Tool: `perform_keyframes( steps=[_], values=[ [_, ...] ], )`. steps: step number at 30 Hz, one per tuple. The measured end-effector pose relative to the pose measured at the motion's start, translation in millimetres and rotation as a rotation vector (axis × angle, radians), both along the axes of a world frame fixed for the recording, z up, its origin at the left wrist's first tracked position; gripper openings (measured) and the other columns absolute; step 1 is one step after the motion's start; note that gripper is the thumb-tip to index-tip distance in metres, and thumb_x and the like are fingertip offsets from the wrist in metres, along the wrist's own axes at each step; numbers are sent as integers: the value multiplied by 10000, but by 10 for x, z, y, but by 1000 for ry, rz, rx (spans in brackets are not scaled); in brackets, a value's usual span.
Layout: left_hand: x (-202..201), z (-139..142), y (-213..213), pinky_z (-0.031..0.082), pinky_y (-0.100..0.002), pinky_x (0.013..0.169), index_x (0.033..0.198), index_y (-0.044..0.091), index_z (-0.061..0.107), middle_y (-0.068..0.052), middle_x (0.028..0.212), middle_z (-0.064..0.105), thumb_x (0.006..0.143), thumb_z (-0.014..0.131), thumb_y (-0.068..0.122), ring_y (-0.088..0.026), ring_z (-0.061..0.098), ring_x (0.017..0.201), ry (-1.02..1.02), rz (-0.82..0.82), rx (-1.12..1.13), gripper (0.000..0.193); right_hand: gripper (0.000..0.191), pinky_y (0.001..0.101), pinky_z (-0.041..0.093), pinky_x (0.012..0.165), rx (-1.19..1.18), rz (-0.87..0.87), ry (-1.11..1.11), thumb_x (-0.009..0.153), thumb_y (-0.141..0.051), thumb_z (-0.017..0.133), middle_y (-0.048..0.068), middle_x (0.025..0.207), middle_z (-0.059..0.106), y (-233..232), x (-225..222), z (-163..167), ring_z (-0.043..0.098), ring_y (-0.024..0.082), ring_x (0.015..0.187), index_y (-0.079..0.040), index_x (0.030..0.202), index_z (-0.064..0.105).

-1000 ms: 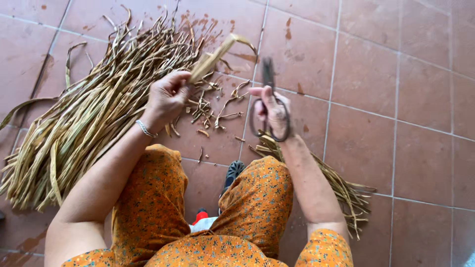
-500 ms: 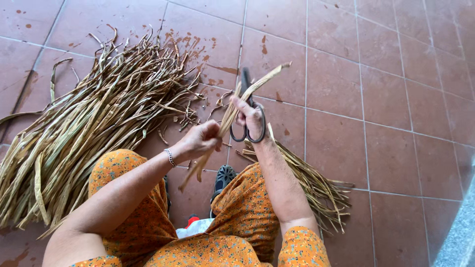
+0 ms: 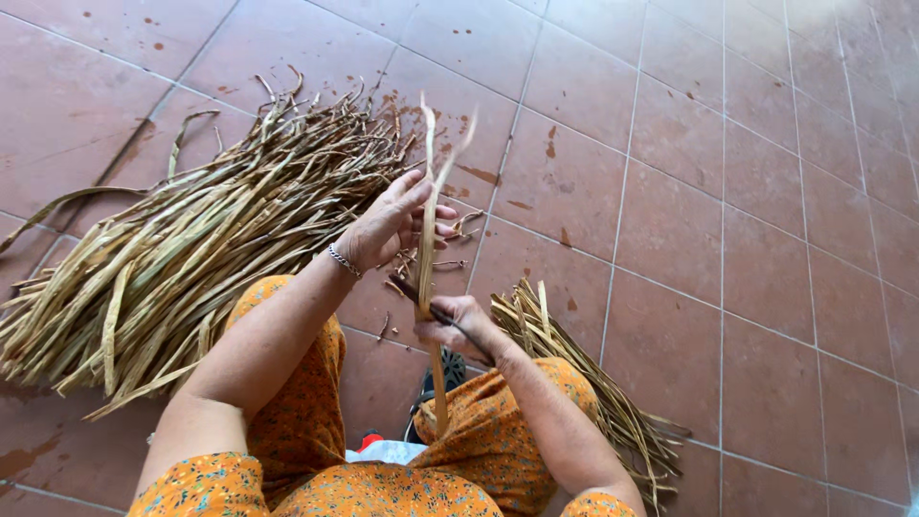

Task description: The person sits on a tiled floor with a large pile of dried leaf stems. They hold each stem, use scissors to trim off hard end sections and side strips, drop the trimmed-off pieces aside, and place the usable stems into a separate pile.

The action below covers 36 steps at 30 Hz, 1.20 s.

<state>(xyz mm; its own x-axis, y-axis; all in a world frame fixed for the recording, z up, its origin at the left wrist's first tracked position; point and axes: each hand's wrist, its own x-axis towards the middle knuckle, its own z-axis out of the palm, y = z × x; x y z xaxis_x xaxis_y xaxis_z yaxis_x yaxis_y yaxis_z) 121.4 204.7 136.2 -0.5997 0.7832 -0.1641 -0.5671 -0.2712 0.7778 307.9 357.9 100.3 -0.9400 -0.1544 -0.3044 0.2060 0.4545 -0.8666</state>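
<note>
Person seated on the tiled floor (image 3: 766,239), knees in an orange floral garment (image 3: 316,479) at the bottom edge. Landmark for everything below: the single leaf strip (image 3: 428,249).

The leaf strip stands roughly upright in the centre, lower end down between the knees, split upper tip blurred above the hands.

Right hand (image 3: 459,325): clenched around the strip's lower half, also gripping a dark, thin tool (image 3: 450,321) that crosses the strip at an angle. Most of the tool is hidden in the fist, so cannot tell what kind it is.

Small bundle of strips (image 3: 574,383): just right of the strip, lying on the floor behind the right forearm, running away toward the lower right.

Left hand (image 3: 388,225): above the right one, on the strip's left side, fingers curled against its mid-upper section, thumb side toward the strip. Grasping it, though the exact pinch is partly hidden. Silver bracelet (image 3: 343,260) on that wrist.

Short trimmed scraps (image 3: 450,235) scattered on the tiles right behind the strip, near the left hand.

Large pile of dried leaves (image 3: 191,258): left of the strip and further out, fanned across the floor, tips pointing toward the strip.

Reddish stains on the tiles beyond the strip's tip.
</note>
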Motion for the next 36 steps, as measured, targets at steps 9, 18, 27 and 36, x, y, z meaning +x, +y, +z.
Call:
perform_keyframes(
  steps=[9,18,27,36],
  values=[
    [-257,-241,-59,367,-200,423,1244,81,605,54,701,492,1093,553,258,-22,415,507,122,408,50,239,308,332,564,757,140,255,-11,855,-352,816,38,866,743,-390,150,-52,690,135,800,-107,1031,755],
    [-298,-167,-258,324,-175,487,1137,107,617,111,709,448,1093,481,246,-1,384,589,410,442,-209,200,646,374,514,796,631,80,45,675,-587,892,72,946,727,172,-74,355,666,234,900,-121,1090,724],
    [73,-412,5,305,-193,452,985,53,714,97,690,526,1006,689,186,9,402,548,423,196,-256,137,802,267,470,699,81,-346,305,953,-774,370,-34,790,547,398,-363,336,541,90,754,-113,1339,607],
    [142,-444,34,375,-198,452,976,36,736,65,668,588,976,724,200,0,473,546,405,215,-222,165,800,298,453,624,186,-379,284,968,-767,311,-28,625,486,296,-326,275,541,86,653,-92,1227,654]
  ],
)
